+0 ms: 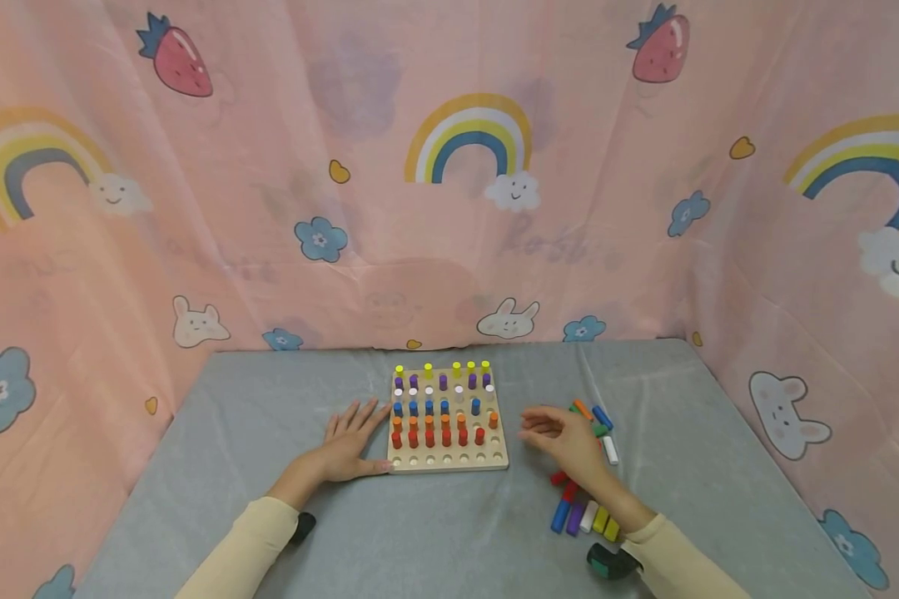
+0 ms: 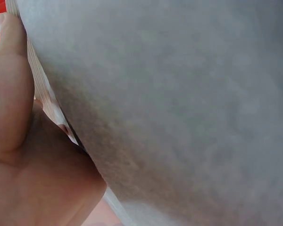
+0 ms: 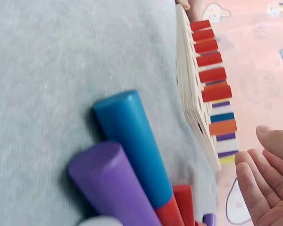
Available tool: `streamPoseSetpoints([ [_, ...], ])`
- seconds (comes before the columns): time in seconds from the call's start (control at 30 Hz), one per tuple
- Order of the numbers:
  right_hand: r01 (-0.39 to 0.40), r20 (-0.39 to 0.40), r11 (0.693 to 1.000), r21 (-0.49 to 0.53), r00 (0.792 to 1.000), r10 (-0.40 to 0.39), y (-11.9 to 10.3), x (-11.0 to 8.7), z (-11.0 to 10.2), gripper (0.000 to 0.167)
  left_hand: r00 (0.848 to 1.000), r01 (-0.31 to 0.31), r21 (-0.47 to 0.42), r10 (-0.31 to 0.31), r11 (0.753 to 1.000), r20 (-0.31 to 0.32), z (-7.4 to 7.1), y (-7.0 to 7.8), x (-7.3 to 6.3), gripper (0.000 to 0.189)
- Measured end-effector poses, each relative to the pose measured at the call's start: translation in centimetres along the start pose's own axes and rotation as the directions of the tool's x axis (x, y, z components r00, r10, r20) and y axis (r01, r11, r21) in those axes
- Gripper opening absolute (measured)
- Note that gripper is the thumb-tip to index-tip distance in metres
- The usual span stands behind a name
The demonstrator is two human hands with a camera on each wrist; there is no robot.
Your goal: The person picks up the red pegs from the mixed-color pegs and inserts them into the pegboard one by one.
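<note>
A wooden pegboard (image 1: 449,466) lies on the grey cloth, with rows of yellow, purple, white, blue, orange and red pegs (image 1: 446,438) running from back to front. Bare holes show along its front row and at a few spots among the pegs. My left hand (image 1: 348,449) rests flat with spread fingers at the board's left edge, its thumb touching the front left corner. To the right of the board hovers my right hand (image 1: 573,445), fingers loosely bent. In the right wrist view nothing shows between its thumb and fingertips.
Loose pegs lie right of the board in two groups. Near the front are a blue peg (image 3: 132,146), a purple peg (image 3: 111,181), and white, yellow and red ones. Farther back lie a white peg (image 1: 610,450) and several others, partly hidden by the right hand. A patterned pink curtain (image 1: 449,266) surrounds the table.
</note>
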State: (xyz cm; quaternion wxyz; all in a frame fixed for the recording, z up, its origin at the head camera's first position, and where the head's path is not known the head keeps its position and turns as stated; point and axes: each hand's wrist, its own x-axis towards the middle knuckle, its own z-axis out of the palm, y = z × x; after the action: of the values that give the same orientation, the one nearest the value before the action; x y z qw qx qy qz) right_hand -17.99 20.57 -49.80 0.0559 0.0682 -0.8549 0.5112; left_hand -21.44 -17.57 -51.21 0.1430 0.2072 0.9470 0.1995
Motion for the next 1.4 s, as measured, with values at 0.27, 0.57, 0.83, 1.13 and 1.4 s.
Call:
streamPoseSetpoints([
  [0.27, -0.047, 0.004, 0.999, 0.015, 0.999, 0.047, 0.5, -0.4, -1.9, 0.041, 1.0, -0.003, 0.005, 0.003, 1.0, 0.011, 0.0, -0.1, 0.1, 0.098],
  [0.57, -0.013, -0.03, 1.0, -0.018, 0.999, 0.013, 1.5, -0.8, -3.5, 0.036, 1.0, -0.001, -0.005, 0.001, 1.0, 0.005, 0.0, 0.0, 0.1, 0.097],
  [0.83, -0.063, -0.049, 0.993, -0.1, 0.997, 0.058, 2.2, -1.6, -5.2, 0.038, 1.0, 0.003, -0.018, -0.003, 1.0, 0.005, 0.0, 0.1, 0.0, 0.097],
  [1.13, -0.136, -0.067, 0.982, -0.128, 0.99, 0.128, 3.1, -2.3, -6.3, 0.041, 1.0, 0.003, -0.017, -0.003, 1.0, 0.001, 0.0, 0.1, 0.0, 0.097],
  [1.4, -0.179, -0.089, 0.975, -0.129, 0.982, 0.169, 3.4, -2.7, -6.9, 0.041, 1.0, 0.004, -0.017, -0.004, 1.0, -0.002, 0.0, 0.1, 0.0, 0.097],
])
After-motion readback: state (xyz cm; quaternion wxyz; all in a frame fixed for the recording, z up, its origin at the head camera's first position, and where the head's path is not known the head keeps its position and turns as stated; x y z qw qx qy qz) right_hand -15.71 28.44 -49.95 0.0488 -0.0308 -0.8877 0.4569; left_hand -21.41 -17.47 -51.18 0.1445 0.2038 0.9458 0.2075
